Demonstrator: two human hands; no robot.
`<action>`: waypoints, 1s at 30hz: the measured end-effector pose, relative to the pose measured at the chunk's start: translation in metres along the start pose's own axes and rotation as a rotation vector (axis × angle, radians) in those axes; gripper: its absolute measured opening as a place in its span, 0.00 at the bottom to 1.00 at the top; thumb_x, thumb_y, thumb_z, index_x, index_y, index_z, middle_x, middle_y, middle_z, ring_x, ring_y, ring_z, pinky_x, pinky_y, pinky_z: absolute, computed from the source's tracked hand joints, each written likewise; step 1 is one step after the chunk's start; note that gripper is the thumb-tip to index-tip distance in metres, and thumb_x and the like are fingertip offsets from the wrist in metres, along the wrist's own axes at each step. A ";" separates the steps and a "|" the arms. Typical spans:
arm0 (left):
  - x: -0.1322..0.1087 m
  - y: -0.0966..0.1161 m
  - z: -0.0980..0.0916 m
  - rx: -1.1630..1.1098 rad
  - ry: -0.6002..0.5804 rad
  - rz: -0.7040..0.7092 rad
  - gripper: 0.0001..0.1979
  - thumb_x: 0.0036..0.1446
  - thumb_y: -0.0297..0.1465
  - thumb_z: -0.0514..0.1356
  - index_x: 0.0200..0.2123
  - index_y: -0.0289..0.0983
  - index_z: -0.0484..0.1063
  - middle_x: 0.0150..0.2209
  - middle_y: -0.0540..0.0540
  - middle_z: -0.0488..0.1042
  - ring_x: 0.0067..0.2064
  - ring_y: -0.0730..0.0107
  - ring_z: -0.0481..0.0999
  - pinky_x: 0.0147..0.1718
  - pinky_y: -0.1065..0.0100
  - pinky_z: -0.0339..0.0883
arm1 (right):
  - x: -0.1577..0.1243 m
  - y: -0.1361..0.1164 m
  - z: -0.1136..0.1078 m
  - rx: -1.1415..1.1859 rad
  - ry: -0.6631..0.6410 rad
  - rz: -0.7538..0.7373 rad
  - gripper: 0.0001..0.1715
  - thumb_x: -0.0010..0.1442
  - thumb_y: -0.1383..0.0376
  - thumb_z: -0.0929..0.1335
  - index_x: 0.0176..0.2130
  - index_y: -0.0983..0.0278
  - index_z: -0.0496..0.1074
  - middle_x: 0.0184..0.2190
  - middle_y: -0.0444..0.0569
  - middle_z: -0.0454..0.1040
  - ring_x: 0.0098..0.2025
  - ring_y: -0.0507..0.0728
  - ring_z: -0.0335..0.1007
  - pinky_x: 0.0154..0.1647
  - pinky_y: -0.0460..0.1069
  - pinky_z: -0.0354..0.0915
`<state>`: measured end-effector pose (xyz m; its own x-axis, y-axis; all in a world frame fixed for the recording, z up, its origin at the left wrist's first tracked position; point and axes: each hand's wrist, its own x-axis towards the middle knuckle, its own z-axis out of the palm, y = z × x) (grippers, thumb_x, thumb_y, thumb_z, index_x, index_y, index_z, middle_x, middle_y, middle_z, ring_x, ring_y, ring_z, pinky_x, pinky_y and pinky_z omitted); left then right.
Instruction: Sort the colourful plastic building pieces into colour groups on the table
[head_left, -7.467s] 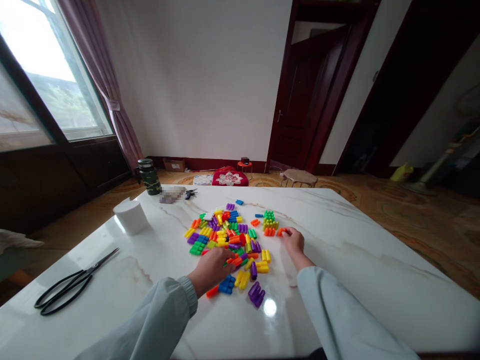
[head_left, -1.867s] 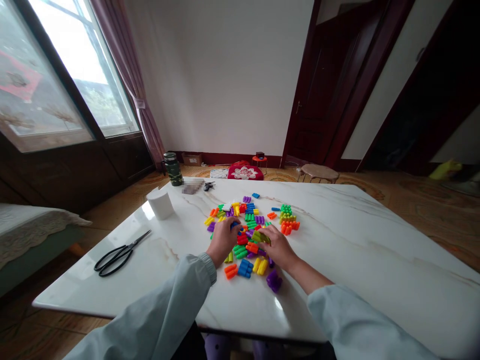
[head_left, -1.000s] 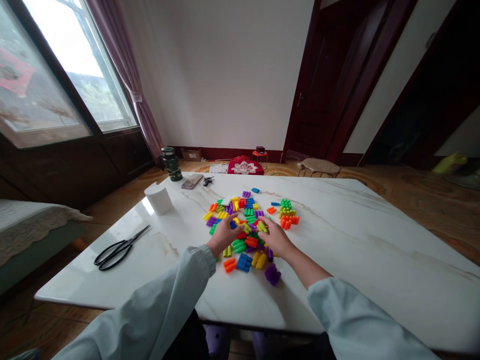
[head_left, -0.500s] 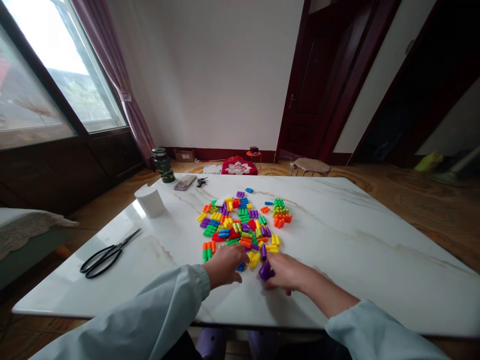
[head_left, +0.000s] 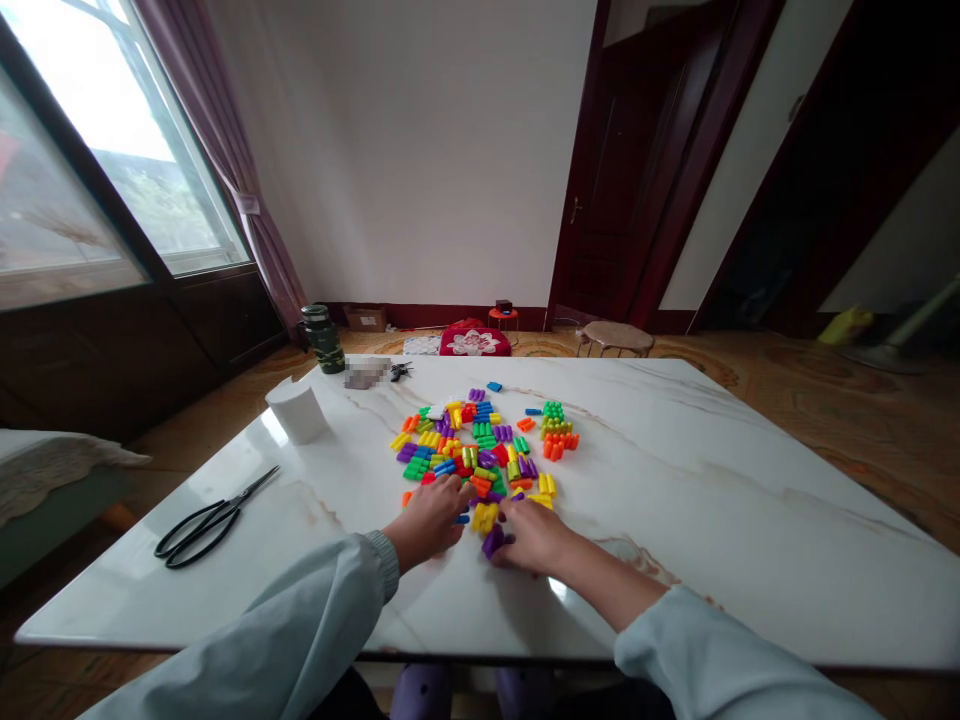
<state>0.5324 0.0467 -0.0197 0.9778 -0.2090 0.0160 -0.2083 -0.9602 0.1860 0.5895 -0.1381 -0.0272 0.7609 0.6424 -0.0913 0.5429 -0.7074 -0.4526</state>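
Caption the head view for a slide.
Left hand and right hand among colorful blocks on a marbled white table.

"What's the top of that bench made of?"

"Something white and veined like marble, whether stone or not I can't tell. It's polished smooth, and light glares off it."

"And the little blocks?"

"Plastic, bright and glossy, with rounded ribs."

"Those scissors look like metal."

"Grey metal at the blades, yes, and smooth black lower down."

"The white roll is matt paper, I'd say."

"Matt like the wall, yes. The door has a dark red sheen, though."

"Sleeves?"

"Thin, dull cloth, gathered at the wrist. The curtain is cloth too, in soft folds."
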 end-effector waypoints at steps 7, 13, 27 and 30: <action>0.019 0.008 -0.023 -1.178 0.274 -0.302 0.24 0.51 0.43 0.64 0.46 0.35 0.69 0.35 0.47 0.72 0.34 0.67 0.76 0.31 0.66 0.75 | 0.009 -0.002 -0.031 0.498 0.362 -0.134 0.14 0.54 0.58 0.71 0.38 0.63 0.73 0.34 0.47 0.76 0.26 0.51 0.67 0.29 0.47 0.66; 0.031 0.014 -0.017 -1.129 0.294 -0.216 0.21 0.46 0.37 0.68 0.43 0.34 0.72 0.34 0.45 0.75 0.35 0.66 0.77 0.34 0.66 0.74 | 0.008 -0.007 -0.033 0.447 0.450 -0.287 0.10 0.55 0.62 0.71 0.39 0.62 0.73 0.37 0.48 0.75 0.27 0.50 0.65 0.32 0.48 0.68; 0.032 0.020 -0.012 -0.855 0.227 -0.051 0.28 0.43 0.18 0.58 0.51 0.36 0.72 0.39 0.44 0.79 0.41 0.62 0.79 0.39 0.66 0.74 | 0.015 0.011 -0.021 0.503 0.395 -0.092 0.17 0.47 0.73 0.70 0.38 0.62 0.68 0.33 0.44 0.74 0.28 0.51 0.71 0.32 0.48 0.69; 0.036 0.019 -0.011 -0.792 0.256 -0.026 0.28 0.44 0.19 0.58 0.50 0.37 0.73 0.39 0.44 0.80 0.40 0.63 0.79 0.41 0.64 0.74 | 0.017 0.016 -0.023 0.467 0.389 -0.152 0.14 0.47 0.73 0.69 0.37 0.62 0.70 0.32 0.44 0.75 0.31 0.52 0.72 0.34 0.47 0.68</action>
<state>0.5635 0.0230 -0.0048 0.9771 -0.0482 0.2071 -0.2008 -0.5297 0.8241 0.6189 -0.1454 -0.0154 0.8087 0.5091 0.2947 0.5096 -0.3561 -0.7833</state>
